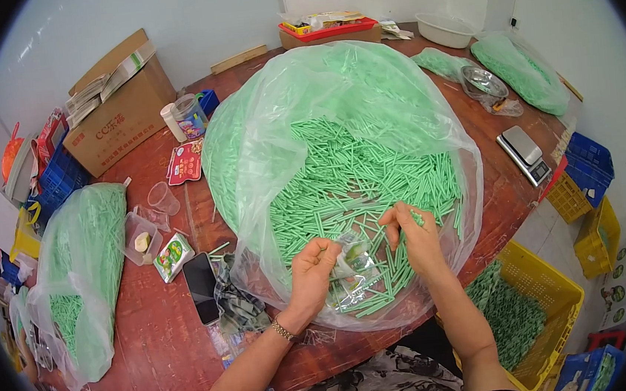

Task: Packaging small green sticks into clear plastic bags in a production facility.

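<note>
A large translucent plastic bag [259, 183] lies wide on the table before me, its mouth facing me. Thin, short green sticks [362, 155] fill it in a loose heap. My left hand [310, 274] pinches the top edge of a small clear printed plastic pouch [356, 278], which lies over loose sticks at the bag's mouth. My right hand [420, 239] is just right of the pouch, above the heap. Its fingers curl around a few green sticks [417, 218]; how many is hidden by the palm.
The reddish-brown table [158, 343] also bears another bag of sticks [86, 254], a phone [200, 289], a tissue pack [174, 257], a cardboard box [121, 106] and a digital scale [524, 154]. A yellow crate [559, 297] of green packets stands below the table's right edge.
</note>
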Available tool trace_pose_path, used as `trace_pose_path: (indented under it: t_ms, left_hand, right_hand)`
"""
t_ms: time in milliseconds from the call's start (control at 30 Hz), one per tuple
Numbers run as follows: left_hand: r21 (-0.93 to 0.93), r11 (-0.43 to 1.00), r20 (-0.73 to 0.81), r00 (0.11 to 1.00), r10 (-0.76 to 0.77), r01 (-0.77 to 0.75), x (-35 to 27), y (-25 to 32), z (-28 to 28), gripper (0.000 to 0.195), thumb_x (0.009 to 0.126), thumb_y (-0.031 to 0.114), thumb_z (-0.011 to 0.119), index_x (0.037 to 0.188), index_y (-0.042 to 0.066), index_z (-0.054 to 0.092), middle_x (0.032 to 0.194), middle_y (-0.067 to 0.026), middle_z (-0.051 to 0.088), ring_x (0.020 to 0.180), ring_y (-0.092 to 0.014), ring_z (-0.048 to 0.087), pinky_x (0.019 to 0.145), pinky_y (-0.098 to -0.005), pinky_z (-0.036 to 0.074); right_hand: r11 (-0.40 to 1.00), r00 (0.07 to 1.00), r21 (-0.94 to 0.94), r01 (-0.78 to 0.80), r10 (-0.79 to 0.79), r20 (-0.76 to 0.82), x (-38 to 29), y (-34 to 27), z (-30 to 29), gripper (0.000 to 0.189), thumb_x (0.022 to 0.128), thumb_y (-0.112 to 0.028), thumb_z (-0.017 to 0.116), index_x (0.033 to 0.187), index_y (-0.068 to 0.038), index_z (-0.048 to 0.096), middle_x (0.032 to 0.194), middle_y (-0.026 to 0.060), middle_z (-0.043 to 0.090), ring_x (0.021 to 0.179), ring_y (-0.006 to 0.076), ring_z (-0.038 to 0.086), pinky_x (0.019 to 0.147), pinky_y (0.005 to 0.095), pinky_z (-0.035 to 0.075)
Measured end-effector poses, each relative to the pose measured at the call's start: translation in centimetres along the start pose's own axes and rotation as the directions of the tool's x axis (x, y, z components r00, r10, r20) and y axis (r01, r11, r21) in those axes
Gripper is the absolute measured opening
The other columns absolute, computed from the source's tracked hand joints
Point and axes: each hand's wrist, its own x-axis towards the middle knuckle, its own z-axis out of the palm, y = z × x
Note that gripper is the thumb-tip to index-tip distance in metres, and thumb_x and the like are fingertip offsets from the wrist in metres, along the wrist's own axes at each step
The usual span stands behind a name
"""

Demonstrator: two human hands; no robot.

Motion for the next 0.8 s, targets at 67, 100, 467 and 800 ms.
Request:
trace_pose_path:
  t_ms: [67, 100, 467, 800]
  left_hand:
    - [0.007, 1.000, -0.012, 1.000, 0.001, 0.000, -0.2, 0.1, 0.2, 0.014, 0.098, 0.010, 0.063, 0.104, -0.002, 0.064, 0.092, -0.0019, 0.068, 0.077, -0.007, 0.062, 0.072, -0.0257, 0.053]
    - [0.092, 0.995, -0.034, 0.999, 0.036, -0.033, -0.2, 0.3, 0.3, 0.014, 0.098, 0.010, 0.062, 0.105, -0.002, 0.066, 0.093, -0.0030, 0.069, 0.079, -0.008, 0.063, 0.072, -0.0244, 0.052]
    - [0.443, 0.825, 0.017, 0.923, 0.384, -0.351, -0.3, 0.5, 0.7, 0.022, 0.093, 0.004, 0.066, 0.114, -0.001, 0.071, 0.111, -0.0094, 0.070, 0.100, -0.016, 0.063, 0.087, -0.0261, 0.048]
    - [0.493, 0.797, 0.079, 0.931, 0.357, -0.348, -0.5, 0.3, 1.0, 0.021, 0.091, 0.004, 0.069, 0.111, -0.001, 0.071, 0.107, -0.0098, 0.071, 0.097, -0.016, 0.065, 0.085, -0.0267, 0.050]
  right_hand:
    - [0.993, 0.992, 0.002, 0.120, -0.120, -0.038, 0.0, 0.4, 0.0, 0.049, 0.106, -0.036, 0.041, 0.085, 0.001, 0.065, 0.065, 0.0033, 0.055, 0.064, 0.0129, 0.052, 0.065, 0.0286, 0.042]
    - [0.993, 0.992, 0.003, 0.120, -0.120, -0.041, 0.2, 0.2, 0.1, 0.049, 0.106, -0.036, 0.041, 0.085, 0.001, 0.065, 0.065, 0.0033, 0.055, 0.064, 0.0129, 0.052, 0.065, 0.0286, 0.042]
    - [0.959, 0.971, 0.157, 0.234, -0.240, 0.016, 1.6, -3.6, 3.8, 0.052, 0.106, -0.037, 0.040, 0.087, 0.001, 0.070, 0.084, 0.0074, 0.068, 0.080, 0.0152, 0.058, 0.079, 0.0310, 0.045]
    - [0.968, 0.973, -0.146, 0.205, -0.186, 0.135, 1.6, -2.5, 4.4, 0.052, 0.104, -0.040, 0.046, 0.089, 0.002, 0.072, 0.086, 0.0065, 0.068, 0.083, 0.0130, 0.057, 0.081, 0.0304, 0.046]
